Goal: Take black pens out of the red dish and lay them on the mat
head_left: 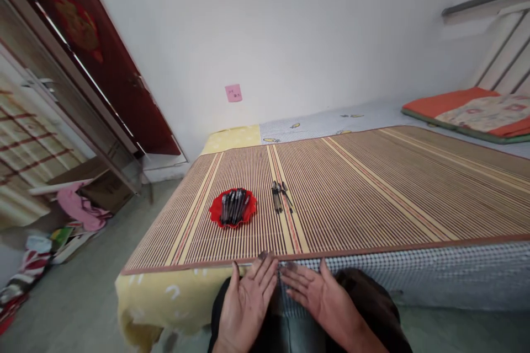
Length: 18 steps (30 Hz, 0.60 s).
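My left hand (248,299) is held palm up at the near edge of the bed, fingers stretched out and holding nothing. Beside it, my right hand (318,293) also lies open with its palm up, its fingertips close to those of the left. Beyond them on the striped mat (356,198) stands a red scalloped plate (213,208) bearing several dark pens (234,207). To the right of the plate, a few more pens (277,198) lie directly on the mat, set close together.
A folded orange and floral quilt (467,110) rests at the far right of the bed. Behind the bed, a pink note (233,93) is stuck to the white wall. Left are a dark red door (111,66), a cardboard box (110,190) and clothes (28,262) near the floor.
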Motion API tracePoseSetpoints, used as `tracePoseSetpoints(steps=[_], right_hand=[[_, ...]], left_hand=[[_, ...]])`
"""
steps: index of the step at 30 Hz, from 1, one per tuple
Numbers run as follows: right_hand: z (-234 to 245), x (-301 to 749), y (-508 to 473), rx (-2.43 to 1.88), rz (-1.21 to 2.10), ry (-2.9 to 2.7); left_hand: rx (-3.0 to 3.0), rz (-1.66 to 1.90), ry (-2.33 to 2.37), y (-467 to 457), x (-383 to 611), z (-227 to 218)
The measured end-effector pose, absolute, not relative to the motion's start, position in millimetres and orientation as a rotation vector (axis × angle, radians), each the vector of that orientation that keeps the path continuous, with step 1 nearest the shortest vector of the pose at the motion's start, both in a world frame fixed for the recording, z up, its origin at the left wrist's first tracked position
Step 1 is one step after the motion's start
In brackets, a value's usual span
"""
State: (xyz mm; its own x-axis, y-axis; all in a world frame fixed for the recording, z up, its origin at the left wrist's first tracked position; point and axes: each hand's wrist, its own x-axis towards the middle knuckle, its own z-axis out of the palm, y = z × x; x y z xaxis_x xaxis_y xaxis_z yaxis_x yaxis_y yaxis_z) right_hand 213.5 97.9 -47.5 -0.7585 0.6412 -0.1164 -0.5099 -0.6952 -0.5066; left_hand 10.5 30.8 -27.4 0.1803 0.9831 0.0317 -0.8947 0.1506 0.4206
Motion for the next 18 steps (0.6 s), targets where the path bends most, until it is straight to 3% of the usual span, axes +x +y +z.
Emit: tracePoseSetpoints(steps=[5, 11, 18], right_hand=[[-66.7, 209.7, 94.4, -0.534, 2.369, -0.617], [-116.4, 186.6, 99.3, -1.195, 1.992, -1.001], [-139.7, 174.6, 86.4, -1.175, 1.64, -1.504]], left_hand=[[0.305, 1.389, 0.435, 10.6, 23.6, -46.3], [0.378, 1.164, 1.15, 22.1, 56.6, -100.0], [0.492, 1.069, 1.327, 25.7, 91.8, -128.2]])
